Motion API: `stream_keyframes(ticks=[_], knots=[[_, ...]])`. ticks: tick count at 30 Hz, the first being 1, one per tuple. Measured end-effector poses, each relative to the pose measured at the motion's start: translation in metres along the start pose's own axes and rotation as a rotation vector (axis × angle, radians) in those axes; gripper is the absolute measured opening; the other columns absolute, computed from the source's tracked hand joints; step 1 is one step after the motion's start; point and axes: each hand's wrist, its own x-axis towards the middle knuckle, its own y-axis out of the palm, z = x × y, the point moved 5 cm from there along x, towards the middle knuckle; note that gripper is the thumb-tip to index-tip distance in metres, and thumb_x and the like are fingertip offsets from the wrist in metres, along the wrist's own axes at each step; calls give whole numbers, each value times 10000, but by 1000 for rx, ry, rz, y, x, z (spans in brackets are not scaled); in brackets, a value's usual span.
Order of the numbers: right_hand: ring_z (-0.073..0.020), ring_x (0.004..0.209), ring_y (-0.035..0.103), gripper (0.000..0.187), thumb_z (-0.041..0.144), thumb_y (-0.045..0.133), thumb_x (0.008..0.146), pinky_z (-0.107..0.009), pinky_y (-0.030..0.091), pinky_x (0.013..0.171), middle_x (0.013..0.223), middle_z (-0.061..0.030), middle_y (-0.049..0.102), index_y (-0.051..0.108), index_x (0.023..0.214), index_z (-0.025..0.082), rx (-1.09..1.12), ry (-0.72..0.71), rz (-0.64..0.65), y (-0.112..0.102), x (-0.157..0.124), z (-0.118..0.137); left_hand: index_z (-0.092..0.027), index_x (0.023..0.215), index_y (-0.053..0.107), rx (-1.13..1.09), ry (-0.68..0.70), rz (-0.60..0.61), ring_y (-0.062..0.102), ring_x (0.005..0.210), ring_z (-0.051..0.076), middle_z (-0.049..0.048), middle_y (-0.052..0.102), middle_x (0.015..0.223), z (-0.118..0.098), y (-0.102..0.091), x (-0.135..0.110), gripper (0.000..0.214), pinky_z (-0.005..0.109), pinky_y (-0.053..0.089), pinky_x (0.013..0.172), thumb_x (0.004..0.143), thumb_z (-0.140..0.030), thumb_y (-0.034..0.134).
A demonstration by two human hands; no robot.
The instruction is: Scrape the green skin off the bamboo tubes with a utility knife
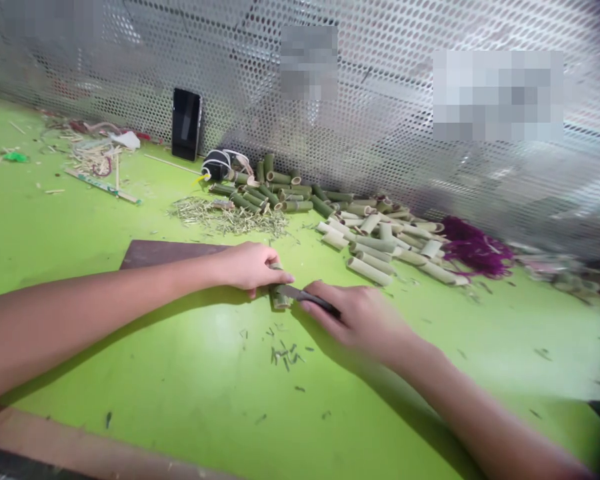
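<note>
My left hand (254,265) is closed around a short green bamboo tube (280,298), its near end pointing toward me just above the green tabletop (190,373). In my right hand (357,313) is a knife (320,301) with a dark handle. Its blade touches the tube's side close to my left thumb. Small dark green shavings (286,357) lie scattered below the tube. Partly under my left forearm is a flat brownish board (175,251). My left fingers hide the far part of the tube.
Behind my hands lie green bamboo tubes (297,205), pale scraped tubes (370,270), a heap of shavings (225,217) and purple string (480,247). A phone (186,125) leans on the perforated metal panel (380,100), near a black cord-wrapped block (216,165). Scraps (97,157) lie left.
</note>
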Motion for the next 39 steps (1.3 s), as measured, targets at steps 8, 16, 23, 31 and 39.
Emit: stream_keyframes(ticks=[8,16,23,31,39], knots=[[-140,480,543,415,443,369,1092,-280,323,501,638,-17,667,671,936,204,-110,-52,-79,-1,2,17,-221,851,559,-3,9,21,659,494,140,-37,694,679,-3,0,-1,408,275,438,566,896,-605,690],[-144,512,597,365,434,408,1077,-275,400,506,703,-20,717,683,977,215,135,-11,91,6,4,8,-219,881,558,-38,1,48,656,502,141,-30,698,704,0,2,-1,412,271,435,544,888,-605,700],[-120,497,513,388,463,445,1062,-266,345,503,628,10,640,682,892,208,243,-72,239,1,0,7,-216,904,555,-39,-4,73,646,496,125,-27,701,742,-1,2,-2,323,264,455,528,939,-517,667],[-136,476,533,446,496,356,1074,-276,354,506,617,-1,641,674,978,198,131,-50,63,1,-9,3,-218,922,593,-27,2,73,640,483,130,-28,704,720,0,0,0,390,269,446,552,892,-591,703],[-143,484,545,428,403,319,1104,-292,323,516,657,-19,681,675,984,198,-142,-63,-51,4,1,19,-222,877,588,8,29,24,653,491,143,-40,672,657,1,2,2,435,268,436,557,890,-649,671]])
